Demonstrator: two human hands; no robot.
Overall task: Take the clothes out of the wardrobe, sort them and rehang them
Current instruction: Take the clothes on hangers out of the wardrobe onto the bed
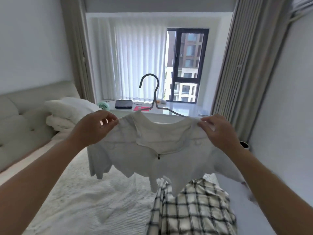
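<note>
White zip-neck top (157, 150): held up over the bed (84, 192), draped on a grey hanger (153, 97). Left hand (94, 128) pinches one shoulder, right hand (218, 131) pinches the other. Checked shirt (191, 209) lies on the bed below. Advice: seat both shoulder seams evenly on the hanger arms, keep the collar centred at the hook, avoid stretching the neckline.

Left hand (94, 128) and right hand (218, 131) raised apart, fingers pinched.
</note>
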